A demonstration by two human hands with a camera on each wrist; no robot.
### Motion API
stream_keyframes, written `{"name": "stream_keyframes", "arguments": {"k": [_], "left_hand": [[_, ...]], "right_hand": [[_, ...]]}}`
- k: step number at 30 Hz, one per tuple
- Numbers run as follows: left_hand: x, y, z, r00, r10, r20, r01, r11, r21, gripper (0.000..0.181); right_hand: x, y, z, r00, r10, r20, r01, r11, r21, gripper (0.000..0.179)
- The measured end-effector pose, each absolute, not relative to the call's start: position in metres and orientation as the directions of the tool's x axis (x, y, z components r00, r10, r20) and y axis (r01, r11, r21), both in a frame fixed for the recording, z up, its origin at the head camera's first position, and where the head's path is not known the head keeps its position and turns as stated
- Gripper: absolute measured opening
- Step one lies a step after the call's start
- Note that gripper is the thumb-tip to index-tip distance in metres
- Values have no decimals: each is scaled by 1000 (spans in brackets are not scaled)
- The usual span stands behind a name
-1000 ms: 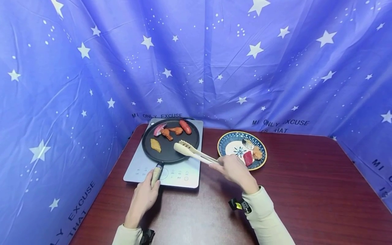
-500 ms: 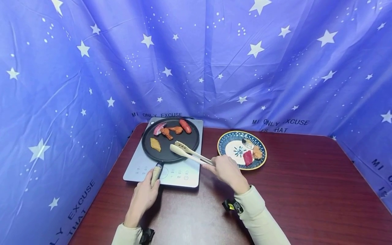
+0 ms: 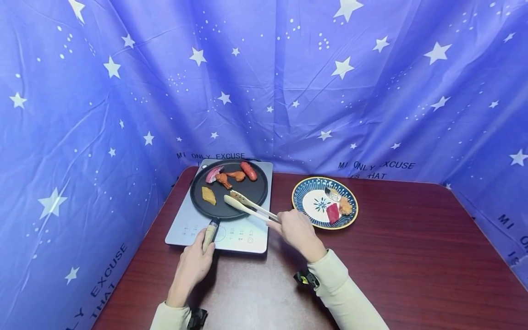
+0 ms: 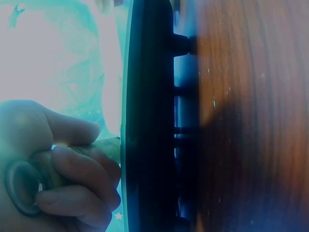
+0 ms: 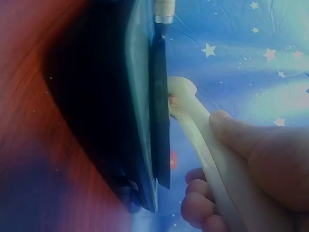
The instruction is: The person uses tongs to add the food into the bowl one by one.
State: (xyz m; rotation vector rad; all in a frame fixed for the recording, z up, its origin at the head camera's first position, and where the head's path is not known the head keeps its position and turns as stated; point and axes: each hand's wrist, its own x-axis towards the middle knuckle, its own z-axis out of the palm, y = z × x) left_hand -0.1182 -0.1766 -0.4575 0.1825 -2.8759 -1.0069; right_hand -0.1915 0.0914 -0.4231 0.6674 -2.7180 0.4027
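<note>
My left hand grips the pale handle of a flat black frying pan; in the left wrist view, its fingers curl round that handle. The pan sits on a silver induction cooktop. My right hand holds cream-coloured tongs, whose heads are over the pan. Whether anything is between those heads I cannot tell. A golden-brown piece of food lies left of the tongs. Behind are two drumsticks, a pink-and-white meat slice and a red sausage.
Right of the cooktop stands a blue-patterned plate bearing a dark red meat piece, a tan fried-looking piece and a grey-and-whitish piece. The dark red wooden table backs onto a blue starry curtain.
My right hand and the tongs have moved left, bringing the tong heads further over the pan, nearer the golden-brown piece. My left hand keeps its hold on the handle. The food has not visibly moved.
</note>
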Motion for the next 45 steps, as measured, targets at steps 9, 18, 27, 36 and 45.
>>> {"name": "stream_keyframes", "arguments": {"k": [9, 18, 27, 36, 45], "left_hand": [[-119, -176, -458, -989, -141, 41, -86, 781, 619, 53], [-119, -177, -457, -989, -138, 52, -78, 787, 612, 53], [-119, -178, -458, -989, -139, 51, -79, 787, 612, 53], [-118, -177, -460, -989, -139, 57, -76, 788, 611, 53], [-118, -177, -460, -988, -142, 52, -81, 787, 612, 53]], "right_hand": [[-194, 82, -423, -823, -408, 396, -496, 856, -148, 46], [-199, 72, -421, -817, -404, 412, -486, 866, -116, 50], [-205, 64, -422, -833, -398, 385, -480, 865, -146, 49], [-208, 56, -419, -826, -411, 386, -494, 857, -145, 50], [-214, 48, -414, -871, -393, 295, -452, 876, -169, 50]]}}
